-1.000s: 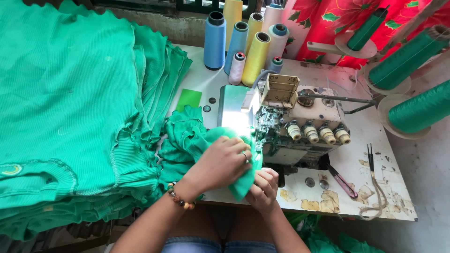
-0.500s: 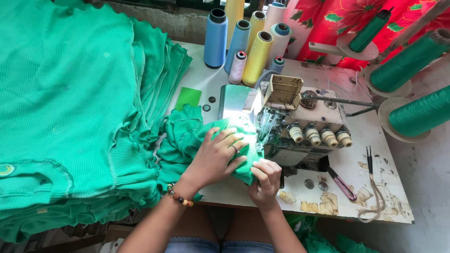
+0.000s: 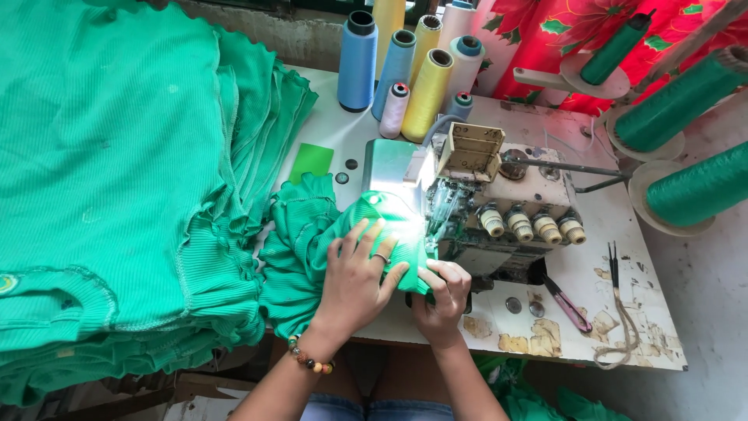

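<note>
A green ribbed garment piece (image 3: 308, 234) lies bunched on the white table in front of a cream overlock sewing machine (image 3: 506, 210). My left hand (image 3: 354, 277), with a ring and a beaded bracelet, presses flat on the fabric with fingers spread. My right hand (image 3: 442, 290) pinches the fabric's edge just below the machine's needle area, where a lamp glares on the cloth. The needle itself is hidden by the glare.
A tall stack of green garments (image 3: 117, 179) fills the left side. Several thread cones (image 3: 405, 78) stand behind the machine; green cones (image 3: 686, 109) sit at the right. Thread snips (image 3: 614, 261) and a pink-handled tool (image 3: 567, 300) lie on the worn table (image 3: 623, 343).
Both hands have pushed the fabric forward toward the machine. My left hand's fingers have spread flatter on the cloth.
</note>
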